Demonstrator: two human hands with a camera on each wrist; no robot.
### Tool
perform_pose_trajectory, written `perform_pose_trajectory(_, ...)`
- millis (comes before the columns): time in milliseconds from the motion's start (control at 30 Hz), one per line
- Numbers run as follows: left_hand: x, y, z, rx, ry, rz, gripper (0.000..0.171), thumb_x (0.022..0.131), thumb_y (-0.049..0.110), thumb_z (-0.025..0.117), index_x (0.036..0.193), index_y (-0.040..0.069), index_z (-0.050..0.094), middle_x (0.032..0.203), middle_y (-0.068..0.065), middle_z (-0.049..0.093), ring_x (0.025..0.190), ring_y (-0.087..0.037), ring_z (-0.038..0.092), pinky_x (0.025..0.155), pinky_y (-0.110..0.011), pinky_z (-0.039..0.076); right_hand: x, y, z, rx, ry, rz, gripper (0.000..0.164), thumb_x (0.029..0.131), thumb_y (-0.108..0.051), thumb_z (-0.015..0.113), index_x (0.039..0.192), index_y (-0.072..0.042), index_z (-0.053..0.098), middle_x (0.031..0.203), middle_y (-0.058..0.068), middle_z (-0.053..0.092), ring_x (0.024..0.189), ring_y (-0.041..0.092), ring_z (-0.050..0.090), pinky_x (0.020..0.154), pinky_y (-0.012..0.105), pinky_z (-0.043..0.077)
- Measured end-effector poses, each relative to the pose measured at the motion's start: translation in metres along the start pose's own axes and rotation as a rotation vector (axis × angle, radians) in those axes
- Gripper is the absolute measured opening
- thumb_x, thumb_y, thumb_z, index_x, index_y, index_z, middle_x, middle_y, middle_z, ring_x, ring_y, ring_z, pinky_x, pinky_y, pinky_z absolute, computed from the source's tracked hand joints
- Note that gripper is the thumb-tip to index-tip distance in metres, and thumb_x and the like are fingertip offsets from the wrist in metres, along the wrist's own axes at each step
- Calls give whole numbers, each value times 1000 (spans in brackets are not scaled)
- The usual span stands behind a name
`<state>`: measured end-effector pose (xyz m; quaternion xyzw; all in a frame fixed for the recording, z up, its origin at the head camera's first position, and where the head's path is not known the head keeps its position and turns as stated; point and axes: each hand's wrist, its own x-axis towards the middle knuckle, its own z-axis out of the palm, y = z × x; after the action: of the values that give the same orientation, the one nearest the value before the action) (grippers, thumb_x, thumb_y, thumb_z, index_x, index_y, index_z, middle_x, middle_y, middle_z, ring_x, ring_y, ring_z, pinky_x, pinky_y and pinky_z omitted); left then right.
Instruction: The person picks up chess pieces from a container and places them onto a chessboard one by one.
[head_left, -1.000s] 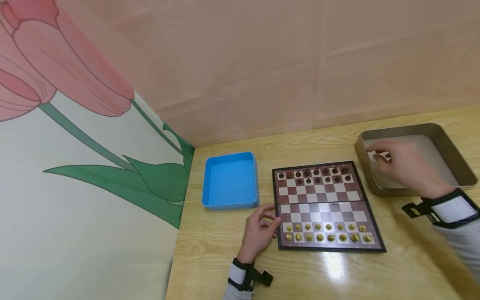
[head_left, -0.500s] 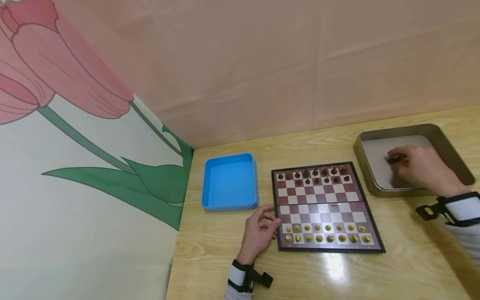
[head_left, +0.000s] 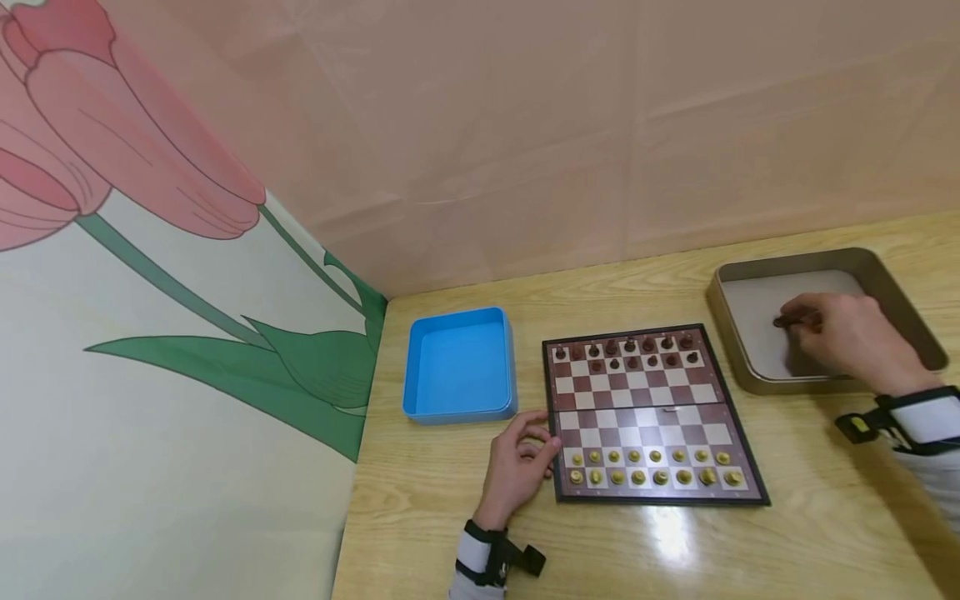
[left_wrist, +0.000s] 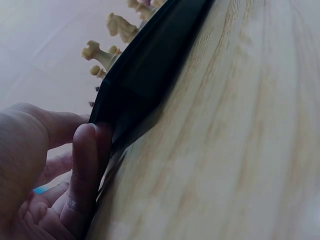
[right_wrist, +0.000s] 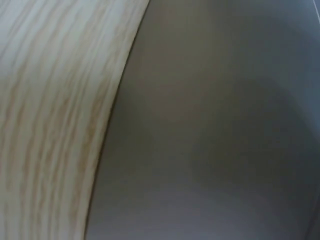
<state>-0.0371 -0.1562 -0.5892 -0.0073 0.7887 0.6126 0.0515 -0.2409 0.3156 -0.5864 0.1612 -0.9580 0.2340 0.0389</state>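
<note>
A folding chessboard [head_left: 637, 400] lies on the table, with dark brown pieces [head_left: 630, 345] along its far side and gold pieces [head_left: 638, 477] along its near side. My left hand [head_left: 513, 475] holds the board's left edge with thumb and fingers. In the left wrist view, fingers [left_wrist: 85, 150] lie against the board's black rim, beside a pale rook [left_wrist: 100, 55]. Inside the bronze-coloured tin [head_left: 738, 346], my right hand [head_left: 855, 333] pinches a dark chess piece [head_left: 783, 322]; its exact kind is too small to tell. The right wrist view shows only tin wall [right_wrist: 190, 125] and wood.
A blue square tray [head_left: 459, 367] stands left of the board, near the corner. The pinkish wall covering [head_left: 525, 150] bounds the back of the wooden table [head_left: 420, 517]. At the left rises a wall with a tulip picture [head_left: 187, 417].
My right hand has moved right and slightly down inside the tin, keeping dark chess pieces or a piece in its fingers, then stays nearly still. My left hand has not moved at the board.
</note>
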Motion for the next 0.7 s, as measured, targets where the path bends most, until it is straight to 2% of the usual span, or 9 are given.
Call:
perform_pose_trajectory(133,0,0,-1,3,-2,-5,41,102,22,76,141,18,65,101,-5,74,64,-6,70,57,-31,66,-1,-1,0,5,4,15,23,82,7,66,104,5,75,93,23,76,76,34,69,54,34,47)
perform_pose_trajectory(267,-1,0,0,5,-1,-7,41,102,23,76,141,19,65,101,-4,74,64,-6,70,57,-31,66,-2,-2,-2,1,15,17,21,83,7,67,103,5,74,91,24,75,77,38,70,54,41,52)
perform_pose_trajectory(433,-1,1,0,2,-4,-12,42,102,23,76,142,17,64,102,-7,74,65,-6,70,58,-30,66,-5,-6,-9,7,26,39,14,88,3,71,102,7,73,89,28,74,75,44,71,52,48,56)
perform_pose_trajectory(567,-1,2,0,9,-4,-12,42,103,23,75,143,16,64,103,-9,74,65,-7,71,58,-30,66,-6,-12,-16,9,56,16,12,89,3,73,100,8,74,88,28,74,71,41,71,48,36,52)
perform_pose_trajectory(700,0,3,0,12,-3,-17,42,103,23,75,142,17,64,103,-8,74,66,-8,71,58,-29,66,-4,-22,-23,4,86,-25,10,88,4,77,98,6,76,88,26,75,66,30,68,47,22,43)
